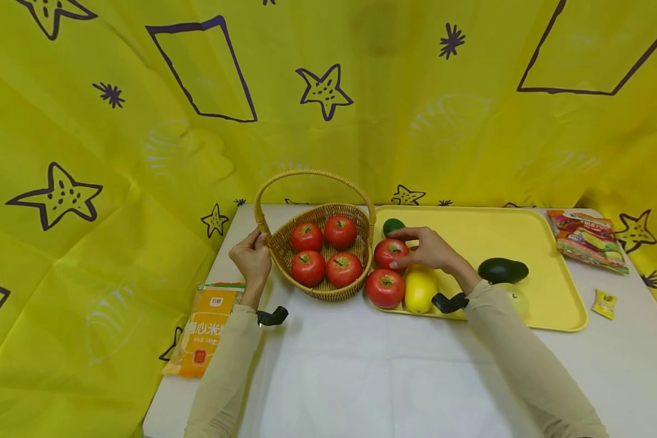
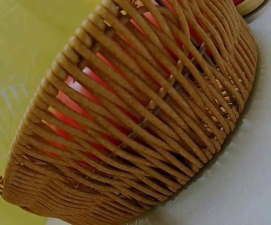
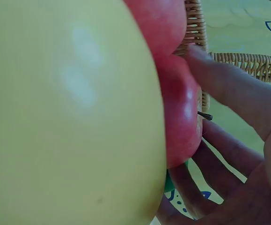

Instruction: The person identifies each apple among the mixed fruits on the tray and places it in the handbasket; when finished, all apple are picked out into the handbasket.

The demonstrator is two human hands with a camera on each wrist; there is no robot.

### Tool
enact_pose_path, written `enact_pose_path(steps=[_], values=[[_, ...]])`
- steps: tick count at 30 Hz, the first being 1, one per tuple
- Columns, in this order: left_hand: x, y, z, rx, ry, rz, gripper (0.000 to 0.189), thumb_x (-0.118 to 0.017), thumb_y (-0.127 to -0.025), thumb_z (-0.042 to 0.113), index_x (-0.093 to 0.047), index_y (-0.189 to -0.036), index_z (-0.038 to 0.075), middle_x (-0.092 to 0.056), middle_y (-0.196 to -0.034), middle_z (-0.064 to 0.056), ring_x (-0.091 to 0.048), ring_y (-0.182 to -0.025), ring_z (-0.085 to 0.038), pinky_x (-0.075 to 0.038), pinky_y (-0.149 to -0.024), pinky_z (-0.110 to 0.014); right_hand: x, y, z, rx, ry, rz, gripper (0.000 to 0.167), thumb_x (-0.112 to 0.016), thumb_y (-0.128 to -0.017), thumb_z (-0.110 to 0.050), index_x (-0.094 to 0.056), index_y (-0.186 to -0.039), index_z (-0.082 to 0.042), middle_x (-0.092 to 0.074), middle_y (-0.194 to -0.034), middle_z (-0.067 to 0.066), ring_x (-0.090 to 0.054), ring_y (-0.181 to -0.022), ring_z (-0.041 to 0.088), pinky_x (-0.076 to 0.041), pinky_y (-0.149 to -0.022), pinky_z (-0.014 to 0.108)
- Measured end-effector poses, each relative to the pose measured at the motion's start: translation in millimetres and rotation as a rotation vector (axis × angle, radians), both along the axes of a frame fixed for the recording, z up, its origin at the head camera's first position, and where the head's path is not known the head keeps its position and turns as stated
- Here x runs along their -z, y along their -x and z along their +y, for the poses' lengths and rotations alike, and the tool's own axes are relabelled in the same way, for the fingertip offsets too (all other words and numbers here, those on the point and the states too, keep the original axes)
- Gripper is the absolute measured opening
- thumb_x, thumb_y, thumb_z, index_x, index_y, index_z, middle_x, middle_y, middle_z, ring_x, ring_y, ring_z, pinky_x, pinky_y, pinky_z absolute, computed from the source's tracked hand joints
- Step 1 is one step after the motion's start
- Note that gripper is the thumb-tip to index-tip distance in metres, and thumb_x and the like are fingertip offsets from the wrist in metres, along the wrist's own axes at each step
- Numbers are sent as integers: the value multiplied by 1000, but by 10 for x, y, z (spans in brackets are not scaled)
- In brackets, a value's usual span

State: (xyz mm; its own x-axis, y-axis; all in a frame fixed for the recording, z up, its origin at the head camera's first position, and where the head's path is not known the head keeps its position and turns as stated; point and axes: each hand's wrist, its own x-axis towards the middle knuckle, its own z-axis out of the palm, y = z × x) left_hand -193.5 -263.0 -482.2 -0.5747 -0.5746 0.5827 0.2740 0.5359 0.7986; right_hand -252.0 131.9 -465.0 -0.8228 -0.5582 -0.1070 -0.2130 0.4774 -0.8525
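A wicker basket (image 1: 328, 294) with a tall arched handle holds several red apples (image 1: 308, 267). At the left foot of that handle my left hand (image 1: 252, 258) pinches the basket; only a sliver of it shows in the left wrist view. On the left end of a yellow tray (image 1: 471, 234), my right hand (image 1: 429, 248) has its thumb and fingers round a red apple (image 3: 179, 112). Just in front of it sits another red apple (image 1: 385, 289), with a smooth yellow fruit (image 1: 420, 291) beside it. A dark green fruit (image 1: 393, 227) lies behind the held apple.
Farther right on the tray are a dark avocado-like fruit (image 1: 502, 270) and a pale round fruit (image 1: 517, 299), partly behind my forearm. Snack bags (image 1: 588, 240) and a small yellow packet (image 1: 604, 304) lie at the right. An orange food bag (image 1: 208, 331) lies left.
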Motion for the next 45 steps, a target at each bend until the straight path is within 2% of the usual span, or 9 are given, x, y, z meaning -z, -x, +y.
enact_pose_path(steps=[2,5,10,17,24,28,29,36,45], values=[[4,7,8,1,-4,16,13,-73,-91,-10,-83,-99,-8,-79,-89,-26,-78,-80,-42,-50,-70,-7,13,0,-5,2,-18,22,73,-92,-83,-19,-61,-147,-3,-60,-150,24,-61,-129,47,-55,-105,57],[17,17,15,-5,-6,35,13,-73,-90,-12,-83,-97,-7,-79,-86,-25,-75,-75,-42,-44,-67,-3,24,-7,-16,0,-42,54,72,-91,-83,-16,-61,-147,-2,-60,-148,26,-59,-129,48,-55,-104,58],[36,8,-3,-6,-9,27,13,-73,-90,-11,-84,-97,-6,-79,-86,-25,-76,-77,-41,-47,-69,-3,19,-13,-36,-12,-71,74,71,-89,-84,-13,-59,-148,-1,-60,-146,29,-58,-130,51,-56,-103,59],[69,11,-32,0,4,27,14,-73,-91,-11,-83,-100,-7,-79,-88,-26,-78,-80,-45,-48,-72,-3,16,-9,-60,-14,-73,68,72,-90,-83,-11,-59,-147,1,-57,-146,31,-69,-117,50,-61,-95,52],[54,-12,-15,8,0,23,14,-72,-92,-11,-83,-100,-8,-78,-88,-28,-77,-80,-47,-49,-71,-3,79,-9,-2,32,-43,77,71,-95,-78,-15,-66,-142,-3,-62,-143,25,-70,-114,46,-62,-93,50],[45,-21,-13,5,3,27,14,-72,-92,-11,-82,-100,-8,-78,-88,-29,-77,-80,-47,-48,-72,-2,100,6,44,30,-34,72,71,-95,-78,-16,-67,-142,-5,-62,-145,24,-68,-116,46,-62,-93,51],[37,-18,-3,1,1,27,13,-71,-92,-12,-82,-100,-10,-77,-89,-30,-77,-80,-49,-47,-72,-1,97,8,56,28,-36,67,71,-95,-78,-16,-66,-142,-6,-61,-145,24,-68,-117,47,-62,-93,51],[-262,-155,204,-4,2,44,13,-68,-89,-20,-77,-98,-19,-73,-87,-37,-73,-78,-56,-44,-71,0,59,6,139,26,-50,27,72,-95,-78,-17,-65,-143,-8,-59,-149,24,-66,-120,46,-62,-93,50],[-267,-145,200,10,-8,54,14,-67,-88,-22,-76,-100,-21,-73,-88,-39,-73,-79,-56,-46,-71,-1,34,-20,282,32,-32,-26,71,-92,-81,-22,-63,-145,-8,-57,-150,23,-66,-118,42,-61,-93,44]])
